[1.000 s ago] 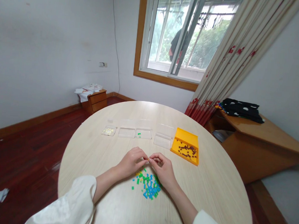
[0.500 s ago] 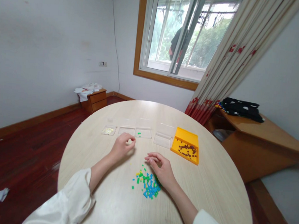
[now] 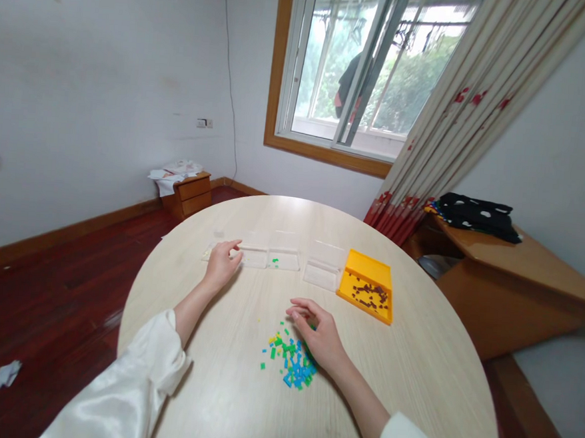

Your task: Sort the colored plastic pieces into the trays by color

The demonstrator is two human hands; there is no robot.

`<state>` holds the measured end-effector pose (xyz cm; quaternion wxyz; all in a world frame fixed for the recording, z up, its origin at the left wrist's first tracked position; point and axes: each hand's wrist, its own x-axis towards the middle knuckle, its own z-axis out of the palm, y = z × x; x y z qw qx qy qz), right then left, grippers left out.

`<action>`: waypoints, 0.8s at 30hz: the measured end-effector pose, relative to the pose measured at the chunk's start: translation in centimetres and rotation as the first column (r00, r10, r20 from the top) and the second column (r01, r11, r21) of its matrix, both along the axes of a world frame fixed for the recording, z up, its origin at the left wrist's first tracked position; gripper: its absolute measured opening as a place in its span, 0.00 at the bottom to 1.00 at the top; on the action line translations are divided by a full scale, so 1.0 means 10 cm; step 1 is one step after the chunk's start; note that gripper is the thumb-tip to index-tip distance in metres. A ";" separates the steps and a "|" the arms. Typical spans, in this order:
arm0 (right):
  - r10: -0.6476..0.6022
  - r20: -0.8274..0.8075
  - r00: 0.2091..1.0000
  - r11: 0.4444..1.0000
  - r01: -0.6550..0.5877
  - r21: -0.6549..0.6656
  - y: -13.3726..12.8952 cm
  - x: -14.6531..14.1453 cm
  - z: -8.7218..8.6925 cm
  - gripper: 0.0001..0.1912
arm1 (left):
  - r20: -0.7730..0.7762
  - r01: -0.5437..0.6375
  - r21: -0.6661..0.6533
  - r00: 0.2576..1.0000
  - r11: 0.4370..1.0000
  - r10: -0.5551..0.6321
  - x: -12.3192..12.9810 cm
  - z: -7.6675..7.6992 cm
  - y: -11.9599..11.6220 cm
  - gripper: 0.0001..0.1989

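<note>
My left hand [image 3: 223, 265] is over the left clear box [image 3: 206, 254] of pale yellow pieces, partly hiding it; its fingers are bent and apart, with nothing visible in them. My right hand [image 3: 317, 329] hovers at the upper right of a loose pile of blue, green and yellow pieces [image 3: 296, 363], fingers curled; whether it holds a tiny piece I cannot tell. A clear box [image 3: 283, 267] holds a few green pieces. Right of it stands another open clear box [image 3: 321, 275], then an open yellow box [image 3: 366, 294] with dark brown pieces.
The round wooden table [image 3: 219, 401] carries all of this. Beyond it are a small cabinet [image 3: 194, 195] with papers on top, a window and a curtain [image 3: 429, 122]. A wooden desk [image 3: 533, 282] with black cloth stands at the right.
My left hand has moved left and away from me, from in front of the middle clear boxes to the left box, and its fingers have opened. My right hand has barely moved.
</note>
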<state>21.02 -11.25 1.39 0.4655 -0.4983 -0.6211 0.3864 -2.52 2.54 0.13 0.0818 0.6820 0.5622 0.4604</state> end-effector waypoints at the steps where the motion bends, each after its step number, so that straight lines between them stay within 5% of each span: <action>1: 0.001 0.005 1.000 1.000 -0.001 0.003 0.00 0.00 0.00 0.16 | 0.002 0.004 0.004 1.000 1.000 -0.004 0.00 0.01 -0.01 0.15; 5: -0.001 0.055 0.998 1.000 0.000 0.020 0.00 0.01 -0.01 0.14 | 0.010 0.070 -0.007 0.998 0.998 -0.070 0.04 0.10 -0.14 0.11; 9: 0.011 0.209 0.978 0.993 -0.035 0.112 -0.01 0.02 0.00 0.09 | -0.003 0.304 -0.082 0.952 0.949 -0.305 0.15 0.21 -0.39 0.10; 15: 0.119 0.415 0.902 0.950 -0.225 0.216 -0.04 0.03 0.04 0.10 | -0.015 0.627 -0.422 0.717 0.654 -0.697 0.31 0.32 -0.71 0.08; 20: 0.164 0.547 0.821 0.929 -0.315 0.194 -0.08 0.02 0.07 0.12 | 0.068 0.618 -0.631 0.647 0.470 -0.760 0.29 0.35 -0.73 0.10; 24: 0.196 0.608 0.770 0.911 -0.372 0.177 -0.08 0.01 0.06 0.13 | 0.064 0.626 -0.669 0.586 0.401 -0.808 0.26 0.37 -0.71 0.12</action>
